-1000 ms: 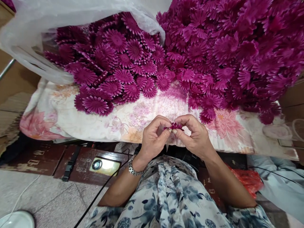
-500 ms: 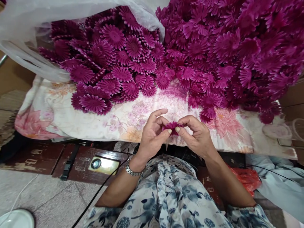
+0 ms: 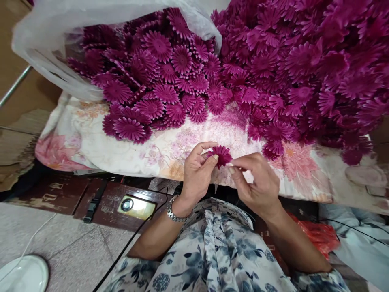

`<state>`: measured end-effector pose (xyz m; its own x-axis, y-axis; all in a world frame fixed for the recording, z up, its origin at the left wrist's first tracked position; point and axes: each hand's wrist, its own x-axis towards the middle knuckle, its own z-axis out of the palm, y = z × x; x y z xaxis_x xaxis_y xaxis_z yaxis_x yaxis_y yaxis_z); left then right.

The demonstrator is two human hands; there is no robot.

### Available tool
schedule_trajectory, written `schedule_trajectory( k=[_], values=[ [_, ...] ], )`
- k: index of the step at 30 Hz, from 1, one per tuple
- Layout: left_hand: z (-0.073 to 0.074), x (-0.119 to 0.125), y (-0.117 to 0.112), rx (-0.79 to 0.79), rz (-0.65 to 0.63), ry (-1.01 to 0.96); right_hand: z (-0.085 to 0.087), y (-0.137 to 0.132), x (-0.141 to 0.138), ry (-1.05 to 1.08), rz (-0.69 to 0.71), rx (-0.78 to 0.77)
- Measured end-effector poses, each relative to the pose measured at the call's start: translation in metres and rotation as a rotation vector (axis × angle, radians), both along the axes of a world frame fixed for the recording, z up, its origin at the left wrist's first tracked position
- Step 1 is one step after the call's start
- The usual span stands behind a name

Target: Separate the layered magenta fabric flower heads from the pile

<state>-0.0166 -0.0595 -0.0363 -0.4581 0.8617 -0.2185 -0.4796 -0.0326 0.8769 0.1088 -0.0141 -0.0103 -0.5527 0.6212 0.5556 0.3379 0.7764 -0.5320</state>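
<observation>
A purple artificial flower layer (image 3: 223, 156) with fringed petals is pinched at its left side by the thumb and fingers of my left hand (image 3: 197, 174). My right hand (image 3: 258, 182) is closed in a pinch, thumb and forefinger tips just off the flower's lower right edge. Whether a petal or something else small is between those fingertips, I cannot make out. Both hands are over the near edge of a flower-printed cloth (image 3: 158, 160). Beyond them lies a large heap of loose purple flowers (image 3: 273, 81).
A clear plastic bag (image 3: 48, 65) at the back left spills stacked flowers (image 3: 158, 46). A phone (image 3: 138, 207) lies on a dark wooden surface (image 3: 112, 219) near my left forearm, with a black cable beside it. A red plastic bag (image 3: 316, 235) is at the right.
My right fingertips have moved off the flower, slightly to the right. The flower now tilts up in my left hand, showing more petals. The whole view has shifted a little.
</observation>
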Motion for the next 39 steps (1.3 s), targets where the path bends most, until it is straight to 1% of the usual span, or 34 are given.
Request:
schedule_trajectory(
  k=[2,6,8,13,16,18,23,26,28,33,37,39],
  values=[
    [0.002,0.001,0.000,-0.005,-0.028,-0.071,-0.005,-0.002,-0.004,-0.036,0.039,-0.034],
    [0.007,0.002,0.001,0.030,-0.062,-0.218,-0.017,0.004,-0.009,-0.054,-0.016,-0.059],
    [0.007,0.002,0.001,0.031,-0.088,-0.247,-0.018,0.008,-0.009,-0.045,-0.017,-0.097],
    [0.006,0.003,-0.002,0.021,-0.118,-0.271,-0.014,0.014,-0.008,-0.006,-0.011,-0.222],
    [0.003,0.005,-0.004,0.016,-0.105,-0.267,-0.014,0.018,-0.008,-0.013,-0.019,-0.295],
    [0.001,0.006,-0.004,0.007,-0.094,-0.251,-0.015,0.019,-0.007,-0.029,-0.014,-0.318],
    [-0.004,0.008,-0.003,0.005,-0.060,-0.211,-0.017,0.020,-0.007,-0.042,0.024,-0.264],
    [-0.007,0.009,-0.003,0.029,-0.049,-0.200,-0.017,0.020,-0.007,-0.037,0.029,-0.214],
    [-0.007,0.010,-0.003,0.029,-0.031,-0.197,-0.016,0.021,-0.006,-0.033,0.026,-0.212],
    [-0.005,0.011,-0.001,0.005,0.005,-0.244,-0.016,0.018,-0.004,0.012,0.008,-0.320],
    [-0.001,0.008,0.000,-0.021,0.009,-0.295,-0.017,0.015,-0.001,0.071,-0.055,-0.478],
    [0.000,0.007,0.001,-0.034,0.016,-0.302,-0.016,0.015,0.002,0.095,-0.096,-0.500]
  ],
)
